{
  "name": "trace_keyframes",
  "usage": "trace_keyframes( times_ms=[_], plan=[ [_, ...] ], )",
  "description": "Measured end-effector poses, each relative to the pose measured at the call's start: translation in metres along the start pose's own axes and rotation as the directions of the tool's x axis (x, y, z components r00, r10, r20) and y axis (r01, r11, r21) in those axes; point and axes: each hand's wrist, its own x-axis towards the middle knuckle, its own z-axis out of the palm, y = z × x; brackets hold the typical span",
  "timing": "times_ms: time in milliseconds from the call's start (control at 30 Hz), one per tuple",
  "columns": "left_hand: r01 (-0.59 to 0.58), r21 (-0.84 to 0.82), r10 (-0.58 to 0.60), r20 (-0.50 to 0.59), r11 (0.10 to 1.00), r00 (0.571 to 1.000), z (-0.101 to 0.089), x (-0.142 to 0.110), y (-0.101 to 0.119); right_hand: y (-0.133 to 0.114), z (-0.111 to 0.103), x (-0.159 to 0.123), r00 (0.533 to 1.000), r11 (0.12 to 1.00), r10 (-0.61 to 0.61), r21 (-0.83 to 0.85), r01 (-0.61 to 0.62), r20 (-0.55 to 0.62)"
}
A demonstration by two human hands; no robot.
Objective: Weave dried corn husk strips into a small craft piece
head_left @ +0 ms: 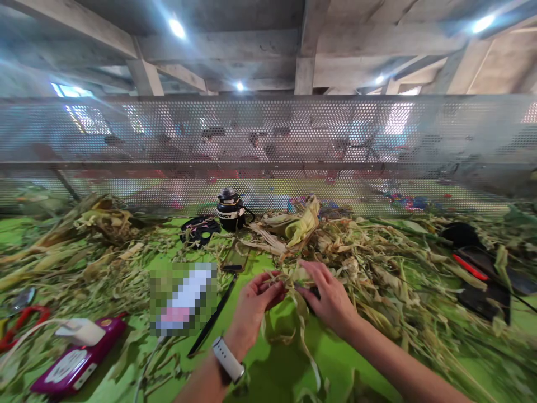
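Observation:
Pale green-yellow plant strips [297, 302], like torn corn husk, hang between my two hands above the green tabletop. My left hand [258, 296], with a white watch band on its wrist, is closed in a pinch on the strips. Close by on the right, my right hand [331, 299] also grips them, its thumb and fingers bent around the bundle. The ends of the strips dangle toward the table. A thin black rod [213, 316] lies left of my left hand. Where the fingertips meet, overlapping strips partly hide them.
Dry husks and leaves [373, 274] cover much of the table [281, 364]. A black bottle [229, 215] stands before a perforated metal screen [268, 129], with people behind it. At left lie a purple power strip [84, 358] with a white plug and red-handled scissors [29, 327].

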Motion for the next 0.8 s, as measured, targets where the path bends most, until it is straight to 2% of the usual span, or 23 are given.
trace_keyframes(
  times_ms=[67, 133, 233, 333, 467, 567, 667, 733, 800],
  plan=[
    [-0.009, -0.016, 0.009, 0.024, 1.000, 1.000, -0.002, 0.002, 0.000, 0.001, -0.003, 0.000, 0.966, 0.958, -0.255, -0.142, 0.248, -0.034],
    [-0.024, 0.006, 0.024, 0.052, 1.000, 0.998, -0.003, 0.002, 0.000, 0.000, -0.007, 0.000, 0.908, 0.890, -0.416, -0.224, 0.398, -0.040],
    [-0.055, 0.080, 0.048, 0.083, 0.995, 0.995, -0.004, 0.001, -0.001, -0.001, -0.011, 0.000, 0.856, 0.835, -0.517, -0.223, 0.503, -0.004],
    [-0.115, 0.199, 0.083, 0.164, 0.973, 0.983, -0.004, 0.000, -0.003, 0.000, -0.009, -0.001, 0.860, 0.849, -0.510, -0.146, 0.508, 0.022],
    [-0.240, 0.382, 0.123, 0.307, 0.893, 0.944, -0.009, 0.000, -0.008, 0.000, -0.001, -0.001, 0.920, 0.921, -0.390, -0.014, 0.390, -0.047],
    [-0.337, 0.453, 0.138, 0.417, 0.825, 0.899, -0.013, -0.003, -0.011, -0.002, 0.001, 0.000, 0.982, 0.964, -0.175, 0.193, 0.185, -0.068],
    [-0.398, 0.507, 0.119, 0.496, 0.764, 0.860, -0.015, -0.005, -0.010, -0.005, -0.001, 0.003, 0.998, 0.926, 0.014, 0.375, -0.033, 0.053],
    [-0.420, 0.534, 0.111, 0.517, 0.734, 0.849, -0.016, -0.005, -0.008, -0.006, -0.005, 0.005, 0.982, 0.878, 0.100, 0.451, -0.162, 0.158],
    [-0.464, 0.555, 0.129, 0.536, 0.690, 0.834, -0.016, -0.005, -0.005, -0.007, -0.008, 0.007, 0.945, 0.776, 0.166, 0.554, -0.303, 0.283]
  ],
)
